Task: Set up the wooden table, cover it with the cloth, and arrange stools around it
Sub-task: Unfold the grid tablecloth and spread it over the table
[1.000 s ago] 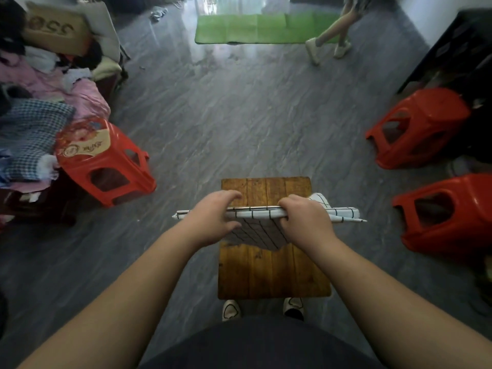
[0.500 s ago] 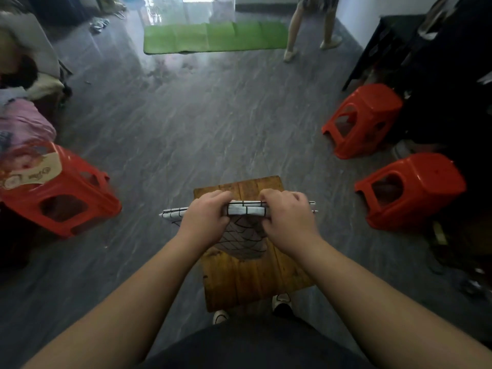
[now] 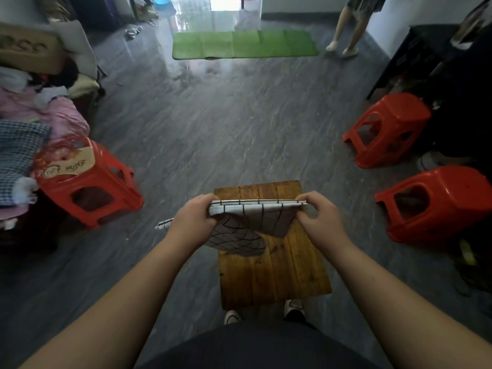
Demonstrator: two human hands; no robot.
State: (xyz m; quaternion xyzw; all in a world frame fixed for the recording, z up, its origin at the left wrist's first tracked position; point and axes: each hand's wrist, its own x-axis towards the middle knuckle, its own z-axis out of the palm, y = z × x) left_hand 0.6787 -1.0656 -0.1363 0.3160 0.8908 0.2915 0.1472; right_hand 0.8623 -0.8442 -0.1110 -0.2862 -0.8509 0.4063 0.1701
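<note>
A small wooden table (image 3: 277,275) stands on the grey floor right in front of my feet. Above its far half I hold a white cloth (image 3: 255,217) with a black grid, still partly folded and sagging in the middle. My left hand (image 3: 193,222) grips the cloth's left part, with a corner sticking out to the left. My right hand (image 3: 319,219) pinches its right end. One red plastic stool (image 3: 87,182) stands to the left, with a printed sheet on its seat. Two more red stools (image 3: 386,129) (image 3: 436,206) stand to the right.
A heap of clothes and a cardboard box (image 3: 29,49) fills the left edge. Dark furniture (image 3: 452,75) lines the right wall behind the stools. A green mat (image 3: 245,43) lies far ahead, with a person's legs (image 3: 346,30) beside it. Grey floor stretches between.
My hands have moved apart along the cloth's top edge, spreading it wider. The view has swung back left, bringing the clothes heap into sight again.
</note>
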